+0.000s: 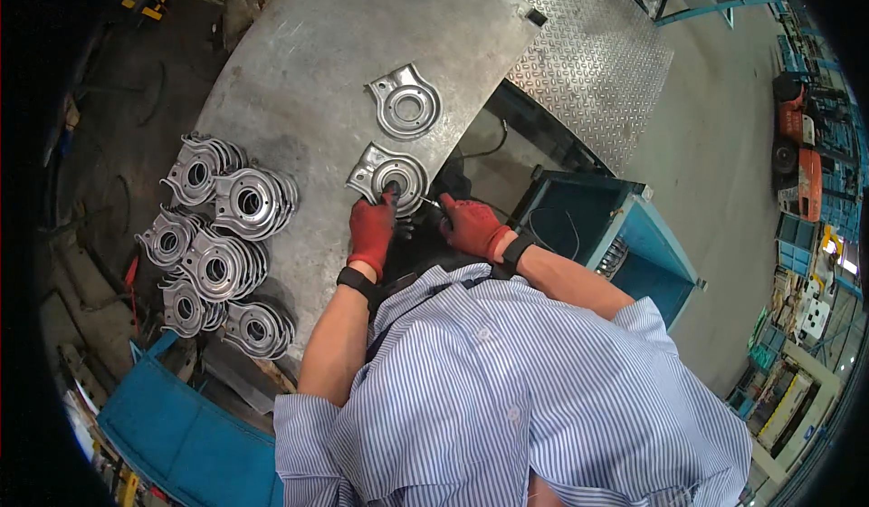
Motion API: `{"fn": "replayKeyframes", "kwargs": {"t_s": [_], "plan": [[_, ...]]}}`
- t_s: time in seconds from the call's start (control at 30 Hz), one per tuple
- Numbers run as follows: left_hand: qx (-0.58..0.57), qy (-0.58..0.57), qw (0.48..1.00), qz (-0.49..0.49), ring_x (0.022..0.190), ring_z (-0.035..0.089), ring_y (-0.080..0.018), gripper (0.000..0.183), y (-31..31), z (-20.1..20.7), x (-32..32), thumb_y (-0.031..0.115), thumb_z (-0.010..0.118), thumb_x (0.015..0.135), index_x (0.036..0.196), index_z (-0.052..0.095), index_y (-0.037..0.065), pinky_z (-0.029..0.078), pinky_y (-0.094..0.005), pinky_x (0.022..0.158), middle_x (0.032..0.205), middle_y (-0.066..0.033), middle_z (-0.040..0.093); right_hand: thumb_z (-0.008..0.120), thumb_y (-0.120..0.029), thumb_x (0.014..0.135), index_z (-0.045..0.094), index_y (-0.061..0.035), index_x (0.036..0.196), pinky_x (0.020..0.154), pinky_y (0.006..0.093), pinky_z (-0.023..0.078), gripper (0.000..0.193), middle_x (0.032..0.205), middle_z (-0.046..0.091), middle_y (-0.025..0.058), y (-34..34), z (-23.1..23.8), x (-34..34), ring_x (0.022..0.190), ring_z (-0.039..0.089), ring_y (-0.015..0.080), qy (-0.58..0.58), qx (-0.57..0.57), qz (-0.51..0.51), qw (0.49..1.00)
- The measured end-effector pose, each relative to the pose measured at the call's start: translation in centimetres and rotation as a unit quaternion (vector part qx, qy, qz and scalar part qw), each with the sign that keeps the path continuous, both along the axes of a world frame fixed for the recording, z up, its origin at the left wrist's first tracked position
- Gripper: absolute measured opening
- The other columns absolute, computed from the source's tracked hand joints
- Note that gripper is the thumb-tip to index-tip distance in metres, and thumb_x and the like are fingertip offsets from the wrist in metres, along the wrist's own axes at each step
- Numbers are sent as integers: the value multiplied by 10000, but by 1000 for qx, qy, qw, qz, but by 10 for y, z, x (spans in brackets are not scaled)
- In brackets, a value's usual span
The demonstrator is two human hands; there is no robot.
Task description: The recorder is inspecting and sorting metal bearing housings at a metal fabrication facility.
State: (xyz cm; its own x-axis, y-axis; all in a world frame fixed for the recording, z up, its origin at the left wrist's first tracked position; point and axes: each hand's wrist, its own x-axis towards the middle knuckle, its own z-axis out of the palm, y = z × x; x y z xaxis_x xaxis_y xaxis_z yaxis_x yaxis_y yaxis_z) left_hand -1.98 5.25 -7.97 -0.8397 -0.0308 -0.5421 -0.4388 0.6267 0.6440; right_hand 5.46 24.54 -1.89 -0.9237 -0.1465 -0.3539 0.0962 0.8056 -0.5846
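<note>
At the right edge of the metal table lies a stamped metal bracket [364,174], with a round raised ring and a flat tab. My left hand [371,228], in a red glove with dark fingertips, grips its near rim, fingers closed over the ring. A thin tool with a slim metal tip [431,203] is pinched in my red-gloved right hand [474,226]. Its tip points at the bracket's right rim; whether it touches I cannot tell, and its handle is hidden. Just beyond, a second bracket of the same shape [409,127] lies flat, apart from both hands.
Several stacks of like brackets [222,265] stand along the table's left side. To the right is an open blue metal box [647,272] with metal parts inside. Beyond it lies a tread-plate floor panel [593,63]. A blue panel [195,430] sits at the lower left.
</note>
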Motion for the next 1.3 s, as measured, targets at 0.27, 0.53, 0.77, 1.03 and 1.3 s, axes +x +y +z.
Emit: {"fn": "replayKeyframes", "kwargs": {"t_s": [0.27, 0.53, 0.77, 1.03, 1.3], "plan": [[23, -2, 1000, -4, 858, 599, -413, 430, 10, 41, -4, 383, 611, 839, 837, 637, -46, 452, -433, 702, 826, -257, 629, 607, -239, 770, 472, 25, 1091, 669, 475, 463, 437, 816, 616, 229, 3, -1, 5, 774, 598, 395, -5, -4, -9, 1000], [28, 47, 998, -23, 626, 635, -206, 359, 6, 30, -3, 304, 583, 866, 877, 647, -49, 465, -361, 562, 732, -150, 665, 586, -237, 791, 489, 4, 1033, 659, 476, 465, 355, 776, 613, 211, 4, 0, 4, 758, 602, 389, 26, -16, -8, 1000], [72, -10, 997, -15, 825, 591, -428, 433, -1, 18, -4, 379, 584, 856, 828, 639, -50, 455, -427, 649, 786, -272, 613, 591, -249, 794, 491, 4, 1063, 665, 471, 466, 382, 789, 613, 220, 6, -12, 4, 766, 599, 392, 19, -33, -5, 999], [81, -51, 995, 39, 817, 601, -425, 435, -7, -11, 0, 382, 602, 843, 821, 644, -50, 464, -427, 641, 783, -276, 612, 582, -291, 809, 490, -6, 1023, 661, 479, 465, 368, 788, 615, 211, 6, -14, 5, 758, 600, 391, 35, -32, -14, 999], [125, -52, 990, 35, 539, 627, -188, 389, -5, 6, 0, 323, 596, 879, 839, 627, -62, 475, -309, 472, 664, -123, 640, 587, -284, 816, 486, -13, 1008, 643, 473, 470, 347, 767, 609, 203, 7, -9, 3, 741, 602, 388, 36, -16, 15, 999]]}}
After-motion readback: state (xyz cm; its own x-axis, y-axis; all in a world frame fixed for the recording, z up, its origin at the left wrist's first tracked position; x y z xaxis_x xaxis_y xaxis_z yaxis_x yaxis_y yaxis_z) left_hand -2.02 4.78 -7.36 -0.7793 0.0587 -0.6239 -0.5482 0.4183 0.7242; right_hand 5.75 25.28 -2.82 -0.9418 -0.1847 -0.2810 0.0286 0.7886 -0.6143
